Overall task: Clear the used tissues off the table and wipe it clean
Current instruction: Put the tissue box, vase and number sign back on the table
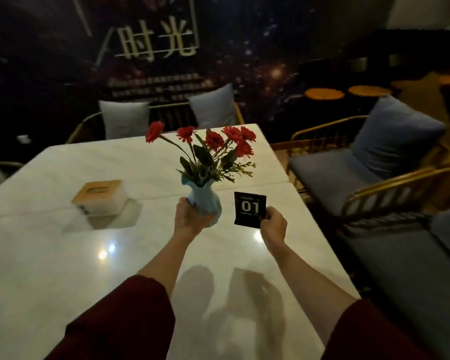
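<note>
Maroon sleeves [120,320] at 6 o'clock, one low on each side, bare forearms reaching out from them toward 12. Under both arms, glossy white marble: the table [50,281], filling the view from 6 out to 11 o'clock, with arm shadows on it between the forearms and two small light glints off to 9 o'clock of the left forearm.

Further out, at the centre, left hand [190,216] wrapped round the lower body of a pale blue vase [205,203], fingers curled on its 8 o'clock side. Cannot tell whether the vase base touches the tabletop. Just beside the vase at 3 o'clock, not touching it, a black card [250,207] marked "01" in white, held nearly upright. Right hand [273,222] pinching the card's lower corner at 4 o'clock between thumb and fingertips.

At 9 o'clock of the vase, well apart, a tissue box [99,197] with a wooden top, standing on the table and mirrored in the polish. Rising from the vase toward 12, red flowers [213,140] on green stems.

Off the table edge at 3 o'clock, a gold-framed bench [400,255] with grey-blue seat pads and a blue cushion [392,136]. Beyond the far edge at 11 and 12 o'clock, two pale cushions [124,118] on gold-framed chairs. Farthest off, a dark wall with large pale lettering [157,38].
</note>
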